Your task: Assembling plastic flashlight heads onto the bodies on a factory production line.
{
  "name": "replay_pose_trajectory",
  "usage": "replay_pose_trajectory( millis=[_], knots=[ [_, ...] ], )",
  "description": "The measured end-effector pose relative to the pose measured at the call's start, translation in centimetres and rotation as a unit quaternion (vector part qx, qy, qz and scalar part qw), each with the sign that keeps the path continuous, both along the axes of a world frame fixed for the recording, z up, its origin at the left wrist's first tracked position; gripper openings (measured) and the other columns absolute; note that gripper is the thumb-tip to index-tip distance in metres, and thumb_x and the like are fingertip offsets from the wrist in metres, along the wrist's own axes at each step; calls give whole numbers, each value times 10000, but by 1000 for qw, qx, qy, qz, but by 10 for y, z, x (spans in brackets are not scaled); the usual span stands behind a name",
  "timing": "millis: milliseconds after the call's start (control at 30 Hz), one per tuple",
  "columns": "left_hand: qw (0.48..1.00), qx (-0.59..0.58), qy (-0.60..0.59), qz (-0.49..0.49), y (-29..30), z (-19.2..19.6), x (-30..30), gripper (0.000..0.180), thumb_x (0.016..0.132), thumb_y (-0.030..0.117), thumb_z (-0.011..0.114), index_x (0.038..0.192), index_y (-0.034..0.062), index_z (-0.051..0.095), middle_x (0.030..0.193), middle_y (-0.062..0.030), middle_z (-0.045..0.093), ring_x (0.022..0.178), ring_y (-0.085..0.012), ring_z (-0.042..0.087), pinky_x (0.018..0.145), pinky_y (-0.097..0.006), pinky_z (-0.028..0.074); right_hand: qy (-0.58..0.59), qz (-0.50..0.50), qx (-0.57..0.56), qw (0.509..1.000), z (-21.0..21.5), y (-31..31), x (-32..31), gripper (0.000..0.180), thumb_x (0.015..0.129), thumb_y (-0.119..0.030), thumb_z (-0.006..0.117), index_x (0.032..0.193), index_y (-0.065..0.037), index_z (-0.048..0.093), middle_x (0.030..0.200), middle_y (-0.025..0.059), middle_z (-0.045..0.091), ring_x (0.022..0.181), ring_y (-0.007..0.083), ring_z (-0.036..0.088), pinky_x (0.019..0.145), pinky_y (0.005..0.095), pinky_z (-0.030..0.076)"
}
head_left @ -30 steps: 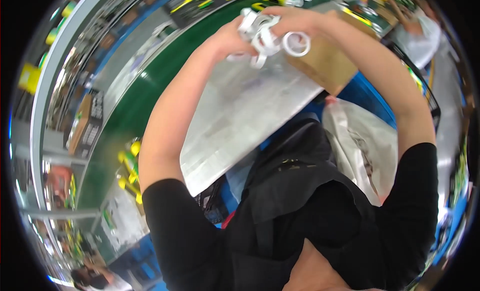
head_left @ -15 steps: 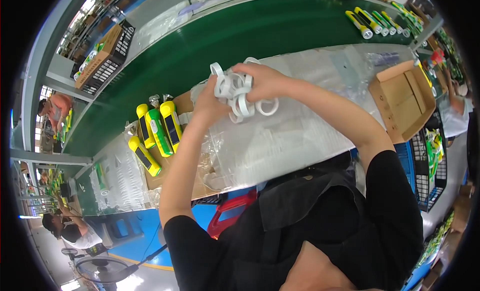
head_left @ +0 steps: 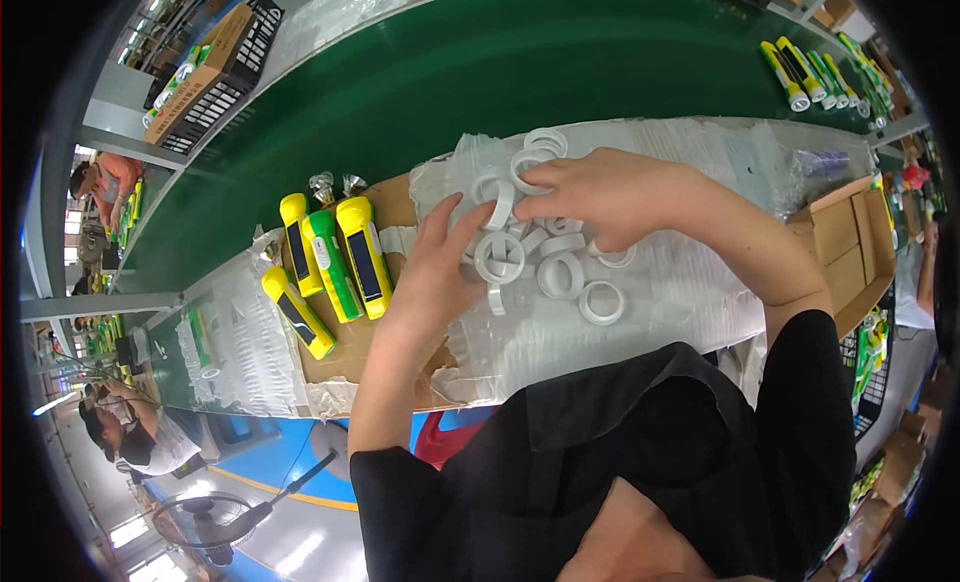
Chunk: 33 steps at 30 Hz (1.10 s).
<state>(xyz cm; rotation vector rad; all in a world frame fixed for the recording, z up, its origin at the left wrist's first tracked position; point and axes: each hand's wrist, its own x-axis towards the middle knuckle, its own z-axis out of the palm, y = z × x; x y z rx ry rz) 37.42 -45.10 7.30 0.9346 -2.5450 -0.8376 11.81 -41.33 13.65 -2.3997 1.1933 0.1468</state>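
Note:
A loose heap of white plastic rings (head_left: pixel 560 275) lies on the plastic-wrapped bench top in front of me. My left hand (head_left: pixel 432 272) is at the heap's left side, its fingers spread and their tips close to the nearest rings. From the right, my right hand (head_left: pixel 615 202) reaches over the heap with fingers apart, fingertips touching a ring (head_left: pixel 529 172) at the far side. Left of my left hand, several yellow flashlights (head_left: pixel 364 257) with dark panels and one green flashlight (head_left: pixel 331 267) lie on cardboard. Two shiny reflector cups (head_left: pixel 321 188) sit just beyond them.
A green conveyor belt (head_left: pixel 430 77) runs behind the bench, with several flashlights (head_left: pixel 785 77) at its far right. An open cardboard box (head_left: pixel 845 252) stands at the right. A fan (head_left: pixel 205 517) is at lower left. Other people work at the far left and right.
The bunch of white rings held between my hands has been let go and now lies spread on the bench. My hands have moved apart and opened. The view has shifted slightly.

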Motion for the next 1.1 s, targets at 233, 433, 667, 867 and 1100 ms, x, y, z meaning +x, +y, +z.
replay_pose_trajectory(
  millis=[233,433,667,867,1100],
  knots=[
    [995,78,48,-50,2,11,9,760,590,32,838,1291,146,567,1423,-136,443,1307,-344,436,1028,-420,433,-107,-11,-35,994,2,-4,-21,492,731,-8,637,1203,-125,565,1024,60,648,849,280,643,668,381,504],
    [993,-3,114,-40,4,3,12,516,645,43,814,1136,87,663,1292,-127,568,1220,-328,523,986,-409,458,-222,-206,-199,932,-49,-32,-25,345,870,-293,680,1146,-97,615,1134,75,651,972,267,626,778,367,506],
    [973,-114,193,57,22,-20,28,314,747,-6,722,1052,52,678,1190,-136,628,1128,-340,575,945,-407,469,-230,-87,-123,961,-100,-36,-4,321,901,-293,632,1125,-63,641,1367,103,510,1301,317,412,1070,424,351],
    [950,-114,253,144,38,-34,34,256,779,-37,694,1027,19,666,1143,-156,640,1093,-316,593,926,-396,470,-271,-36,-141,952,-81,-8,2,282,907,-179,608,1161,-57,601,1330,127,534,1226,322,483,1044,429,370],
    [880,-323,62,344,19,-45,73,313,817,100,735,1116,46,659,1112,-172,607,1036,-346,574,920,-430,453,-144,-339,-236,899,-72,66,-81,499,748,-151,671,1222,-40,559,1259,181,553,1148,368,520,985,446,421]
  ],
)
